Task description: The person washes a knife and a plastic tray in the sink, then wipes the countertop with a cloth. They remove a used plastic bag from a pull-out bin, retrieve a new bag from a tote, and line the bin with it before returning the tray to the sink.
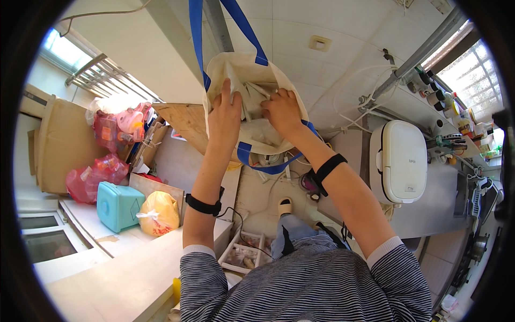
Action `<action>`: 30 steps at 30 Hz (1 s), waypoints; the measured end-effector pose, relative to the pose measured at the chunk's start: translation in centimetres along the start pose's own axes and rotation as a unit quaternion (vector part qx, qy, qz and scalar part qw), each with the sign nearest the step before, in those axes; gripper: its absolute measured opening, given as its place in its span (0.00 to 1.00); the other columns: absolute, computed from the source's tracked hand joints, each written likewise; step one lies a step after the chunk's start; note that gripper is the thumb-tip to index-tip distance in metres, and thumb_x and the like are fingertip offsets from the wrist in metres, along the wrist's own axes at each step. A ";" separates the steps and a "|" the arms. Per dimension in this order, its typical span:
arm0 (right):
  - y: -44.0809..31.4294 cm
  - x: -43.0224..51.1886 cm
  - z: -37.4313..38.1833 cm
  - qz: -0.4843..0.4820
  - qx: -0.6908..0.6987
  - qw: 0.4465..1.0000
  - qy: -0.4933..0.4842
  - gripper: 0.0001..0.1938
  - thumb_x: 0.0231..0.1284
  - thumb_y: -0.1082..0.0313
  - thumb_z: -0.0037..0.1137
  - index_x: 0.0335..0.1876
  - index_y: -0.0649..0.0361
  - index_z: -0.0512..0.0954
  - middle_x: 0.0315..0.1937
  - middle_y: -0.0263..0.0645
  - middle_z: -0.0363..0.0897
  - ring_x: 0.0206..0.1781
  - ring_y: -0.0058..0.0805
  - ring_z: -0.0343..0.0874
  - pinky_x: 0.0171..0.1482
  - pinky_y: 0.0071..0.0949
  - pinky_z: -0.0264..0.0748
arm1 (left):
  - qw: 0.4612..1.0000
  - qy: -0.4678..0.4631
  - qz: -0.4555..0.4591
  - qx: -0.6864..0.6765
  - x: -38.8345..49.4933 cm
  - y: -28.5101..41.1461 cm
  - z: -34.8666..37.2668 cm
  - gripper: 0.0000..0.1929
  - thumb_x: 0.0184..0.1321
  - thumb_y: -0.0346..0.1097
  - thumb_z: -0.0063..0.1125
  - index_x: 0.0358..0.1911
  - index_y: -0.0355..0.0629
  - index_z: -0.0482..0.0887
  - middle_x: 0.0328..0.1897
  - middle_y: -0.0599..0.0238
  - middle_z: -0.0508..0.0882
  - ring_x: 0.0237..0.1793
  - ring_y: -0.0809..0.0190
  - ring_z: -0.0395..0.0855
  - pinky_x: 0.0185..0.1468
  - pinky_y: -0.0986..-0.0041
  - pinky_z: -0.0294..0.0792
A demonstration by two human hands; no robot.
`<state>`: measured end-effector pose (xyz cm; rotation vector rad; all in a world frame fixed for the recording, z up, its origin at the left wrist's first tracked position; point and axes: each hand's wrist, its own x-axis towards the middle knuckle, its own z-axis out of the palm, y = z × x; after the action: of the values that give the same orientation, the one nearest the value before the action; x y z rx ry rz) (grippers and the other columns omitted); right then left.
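A cream fabric tote bag point(237, 60) with blue strap handles point(247, 28) is in front of me with its mouth open. One handle runs up out of the frame; the other droops on the near side. Both hands reach inside the bag. My left hand point(226, 106) is at its left inner side, fingers against pale, thin material. Curled fingers of my right hand point(283, 110) touch pale sheet-like contents point(257, 94) at the right. Whether either hand grips anything is hidden. Crumpled, translucent plastic point(261, 131) lies below them in the bag.
A wooden board point(185, 120) stands just left of the bag. At right, a white lidded appliance point(404, 161) sits on a metal counter point(418, 217). At left are a teal bin point(118, 205), a yellow plastic bag point(160, 215) and red bags point(98, 177). A white divided crate point(241, 253) is on the floor.
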<state>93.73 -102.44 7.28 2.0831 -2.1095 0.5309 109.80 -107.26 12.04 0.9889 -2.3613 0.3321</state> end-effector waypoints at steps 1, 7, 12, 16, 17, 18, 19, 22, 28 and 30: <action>0.2 0.0 0.0 0.007 0.027 1.000 0.010 0.10 0.44 0.63 0.61 0.35 0.51 0.80 0.36 0.35 0.77 0.49 0.33 0.69 0.54 0.34 0.60 | 1.000 -0.002 0.000 0.014 0.0 0.0 0.2 0.12 0.44 0.23 0.54 0.36 0.40 0.74 0.62 0.58 0.67 0.44 0.56 0.77 0.28 0.72 0.75; 1.5 0.3 0.5 0.111 0.340 0.934 0.005 0.07 0.54 0.71 0.54 0.38 0.61 0.77 0.29 0.39 0.77 0.37 0.34 0.75 0.44 0.30 0.68 | 1.000 -0.012 -0.006 0.020 0.3 0.2 0.9 0.12 0.45 0.28 0.55 0.35 0.36 0.77 0.63 0.58 0.67 0.45 0.56 0.76 0.31 0.71 0.76; 2.4 0.6 1.0 0.157 0.431 0.885 0.079 0.10 0.57 0.72 0.52 0.43 0.64 0.70 0.25 0.42 0.75 0.28 0.34 0.76 0.36 0.25 0.70 | 0.999 -0.048 -0.023 -0.011 0.2 0.3 1.0 0.15 0.47 0.30 0.54 0.40 0.36 0.76 0.64 0.57 0.66 0.47 0.52 0.76 0.35 0.67 0.76; 1.6 0.4 0.2 0.158 0.294 0.937 0.105 0.16 0.55 0.72 0.55 0.48 0.62 0.65 0.35 0.45 0.76 0.37 0.40 0.77 0.42 0.29 0.72 | 0.998 -0.060 -0.024 -0.002 0.1 0.2 1.0 0.21 0.45 0.31 0.58 0.46 0.35 0.74 0.66 0.56 0.62 0.49 0.51 0.74 0.38 0.67 0.76; 1.3 0.3 -0.1 0.162 0.273 0.943 0.097 0.17 0.54 0.72 0.56 0.49 0.61 0.65 0.39 0.47 0.76 0.40 0.43 0.77 0.44 0.30 0.72 | 0.998 -0.063 -0.025 -0.003 0.0 0.2 0.9 0.22 0.44 0.31 0.60 0.47 0.34 0.73 0.66 0.56 0.61 0.50 0.51 0.74 0.39 0.67 0.76; 0.9 0.3 -0.5 0.116 0.260 0.950 0.129 0.16 0.53 0.72 0.56 0.47 0.60 0.66 0.44 0.47 0.73 0.44 0.45 0.75 0.46 0.32 0.72 | 0.997 -0.076 -0.029 -0.006 0.0 0.2 0.9 0.24 0.43 0.31 0.61 0.48 0.34 0.72 0.67 0.55 0.60 0.50 0.51 0.74 0.40 0.66 0.76; 0.5 0.3 -0.9 0.071 0.246 0.953 0.162 0.15 0.52 0.71 0.57 0.45 0.60 0.68 0.48 0.48 0.71 0.47 0.47 0.73 0.49 0.33 0.71 | 0.997 -0.068 -0.028 -0.004 0.0 0.2 0.8 0.25 0.43 0.30 0.62 0.49 0.34 0.72 0.67 0.55 0.60 0.50 0.51 0.73 0.40 0.66 0.76; -0.5 0.2 -1.5 -0.013 0.183 0.973 0.139 0.10 0.50 0.70 0.58 0.39 0.59 0.73 0.58 0.47 0.63 0.56 0.49 0.67 0.55 0.37 0.67 | 0.996 -0.075 -0.034 -0.012 0.0 0.5 0.8 0.28 0.41 0.29 0.64 0.50 0.35 0.71 0.68 0.55 0.59 0.51 0.50 0.73 0.42 0.66 0.75; -0.8 1.6 -0.6 0.050 0.231 0.952 0.194 0.06 0.51 0.68 0.58 0.31 0.61 0.78 0.54 0.46 0.69 0.56 0.45 0.68 0.58 0.36 0.64 | 0.996 -0.079 -0.030 -0.002 0.1 0.5 1.1 0.26 0.42 0.29 0.63 0.49 0.35 0.71 0.68 0.54 0.58 0.52 0.49 0.72 0.43 0.65 0.75; -0.5 2.0 -0.5 0.083 0.349 0.905 0.228 0.07 0.54 0.67 0.57 0.32 0.63 0.78 0.49 0.44 0.73 0.53 0.40 0.71 0.56 0.32 0.66 | 0.994 -0.097 -0.045 -0.005 0.1 0.3 1.1 0.26 0.42 0.29 0.64 0.48 0.35 0.71 0.68 0.53 0.59 0.55 0.48 0.71 0.45 0.65 0.75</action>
<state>94.04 -104.13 8.53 1.7676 -1.9761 1.8200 109.10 -107.60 11.17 1.1648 -2.4783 0.1970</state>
